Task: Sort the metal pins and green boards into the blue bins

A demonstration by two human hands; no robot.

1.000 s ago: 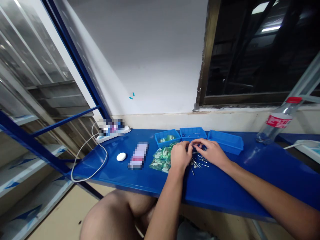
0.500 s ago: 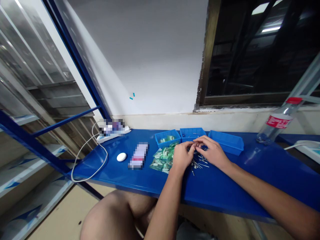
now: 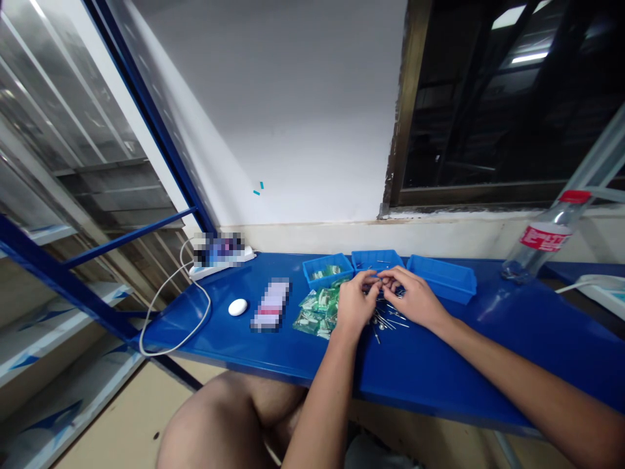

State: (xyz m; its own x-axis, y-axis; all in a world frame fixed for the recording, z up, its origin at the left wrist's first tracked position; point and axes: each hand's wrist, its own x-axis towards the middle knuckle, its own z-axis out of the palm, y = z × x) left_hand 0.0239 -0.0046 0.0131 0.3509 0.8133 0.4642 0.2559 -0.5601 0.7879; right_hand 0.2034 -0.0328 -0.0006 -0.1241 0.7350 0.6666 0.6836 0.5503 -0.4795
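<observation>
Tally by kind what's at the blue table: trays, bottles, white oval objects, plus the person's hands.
Blue trays: 3
Bottle: 1
White oval object: 1
Left hand and right hand: 2
Total: 7
Metal pins and green packets overlap too much to count.

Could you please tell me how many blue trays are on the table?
3. The left tray stands behind the green packets, the middle tray beyond the left hand and right hand, the right tray nearest the bottle. No other shows.
</observation>
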